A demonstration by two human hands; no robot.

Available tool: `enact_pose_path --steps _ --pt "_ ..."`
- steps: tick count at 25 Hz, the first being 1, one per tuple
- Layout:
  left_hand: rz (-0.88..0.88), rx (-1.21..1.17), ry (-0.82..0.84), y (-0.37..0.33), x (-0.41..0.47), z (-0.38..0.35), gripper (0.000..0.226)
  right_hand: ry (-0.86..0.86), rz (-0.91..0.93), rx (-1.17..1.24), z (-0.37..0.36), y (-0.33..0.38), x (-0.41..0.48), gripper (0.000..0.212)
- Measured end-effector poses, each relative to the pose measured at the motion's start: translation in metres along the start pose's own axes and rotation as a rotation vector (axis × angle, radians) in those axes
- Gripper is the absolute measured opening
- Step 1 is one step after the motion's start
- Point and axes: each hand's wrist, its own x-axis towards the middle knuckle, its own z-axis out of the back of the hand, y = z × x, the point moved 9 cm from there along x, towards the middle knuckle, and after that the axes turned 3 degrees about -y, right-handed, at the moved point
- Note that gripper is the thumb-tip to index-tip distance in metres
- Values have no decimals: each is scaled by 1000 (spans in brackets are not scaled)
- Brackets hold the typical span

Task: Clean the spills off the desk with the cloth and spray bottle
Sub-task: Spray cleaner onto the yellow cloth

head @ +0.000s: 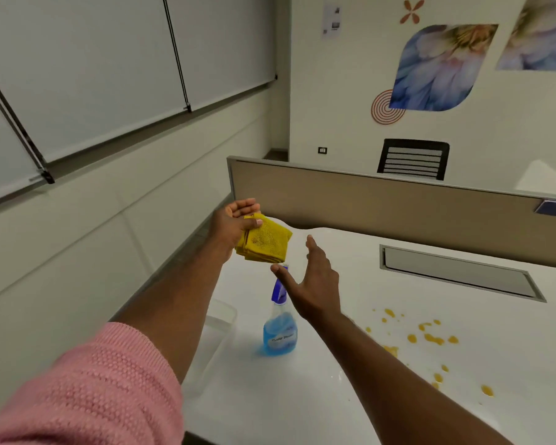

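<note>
My left hand (235, 220) holds a folded yellow cloth (267, 240) in the air above the far left part of the white desk (302, 396). A spray bottle (280, 332) with blue liquid and a blue head stands upright on the desk below the cloth. My right hand (315, 284) is open with fingers spread, just right of the bottle's head and partly covering it; whether it touches the bottle I cannot tell. Orange spills (430, 338) are scattered over the desk to the right of the bottle.
A tan partition panel (382, 207) runs along the desk's far edge, with a grey cable tray (456, 271) set into the desk before it. A clear plastic container (215, 329) sits at the desk's left edge. A black chair (413, 159) stands behind the partition.
</note>
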Motion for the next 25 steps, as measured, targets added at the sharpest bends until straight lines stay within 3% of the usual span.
enact_pose_path --steps 8,19,21,25 --pt "-115 -87 58 -71 -18 -76 56 -190 0 97 88 10 34 95" --pt "-50 -323 211 -73 -66 -225 53 -286 -191 526 203 -55 35 96" --pt "-34 -333 230 -68 -75 -250 52 -316 -217 586 223 -72 31 87" --pt "-14 -320 277 -55 -95 -290 50 -378 -237 621 257 -102 21 44"
